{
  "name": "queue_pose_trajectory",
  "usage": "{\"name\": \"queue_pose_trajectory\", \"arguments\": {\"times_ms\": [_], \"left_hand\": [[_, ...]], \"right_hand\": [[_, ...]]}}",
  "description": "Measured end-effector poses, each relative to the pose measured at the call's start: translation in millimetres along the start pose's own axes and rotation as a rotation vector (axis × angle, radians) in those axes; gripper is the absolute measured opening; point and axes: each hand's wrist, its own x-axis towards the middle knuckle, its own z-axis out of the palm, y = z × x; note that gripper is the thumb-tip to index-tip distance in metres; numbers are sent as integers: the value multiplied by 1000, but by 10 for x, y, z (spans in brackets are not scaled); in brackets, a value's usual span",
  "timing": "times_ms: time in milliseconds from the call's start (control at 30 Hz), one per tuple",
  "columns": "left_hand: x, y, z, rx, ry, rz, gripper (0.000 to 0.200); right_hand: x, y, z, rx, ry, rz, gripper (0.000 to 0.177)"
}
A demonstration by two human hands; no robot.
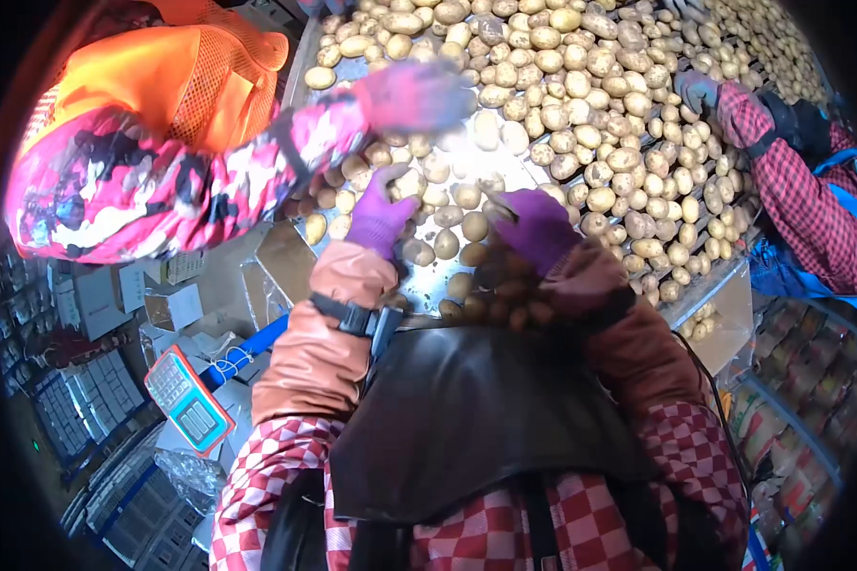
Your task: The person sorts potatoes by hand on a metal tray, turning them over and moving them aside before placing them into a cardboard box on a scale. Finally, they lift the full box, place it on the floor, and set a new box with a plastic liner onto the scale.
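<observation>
Many pale yellow potatoes (pixel 581 105) lie spread over a metal sorting table (pixel 505 167). My left hand (pixel 383 211), in a purple glove, reaches among the near potatoes with fingers curled around a potato (pixel 408 183). My right hand (pixel 535 228), also in a purple glove, rests just to the right over a dark cluster of potatoes (pixel 505 285) against my apron; whether it grips one is hidden.
A person in an orange vest and patterned sleeve leans in from the left, gloved hand (pixel 411 95) blurred over the potatoes. Another person's red-checked sleeve and gloved hand (pixel 697 90) work at the right. An orange scale (pixel 189 398) and cardboard boxes (pixel 171 305) sit lower left.
</observation>
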Motion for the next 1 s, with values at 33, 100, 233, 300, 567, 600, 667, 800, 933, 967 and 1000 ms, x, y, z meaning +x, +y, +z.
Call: {"name": "queue_pose_trajectory", "arguments": {"times_ms": [33,100,233,300,567,600,667,800,933,967,1000], "left_hand": [[-91,-19,56,40,52,120,54],[-288,-5,171,99,103,189,56],[-547,129,452,240,-323,174,47],[-503,335,486,495,-180,134,35],[343,107,704,1421,238,412,29],[429,73,702,1454,211,351,30],[466,114,655,1493,135,255,32],[543,230,485,1511,-24,146,35],[529,-46,193,878,23,400,38],[344,-97,271,764,96,506,36],[-334,403,659,506,1,229,37]], "right_hand": [[-91,17,-105,169,-37,15,43],[-243,-14,-120,544,-112,122,46],[-415,-356,-137,1401,-296,355,61],[-519,-212,-63,1352,-360,280,63],[-756,-166,-45,1368,-31,133,59],[-810,-135,-37,1462,-13,166,55],[-918,-74,-23,1651,34,231,49],[-1282,-4,-62,1318,183,220,43],[-1513,164,-26,1016,49,183,52],[-1553,165,-11,1292,-13,227,54],[-1576,164,63,1049,24,20,56]]}}
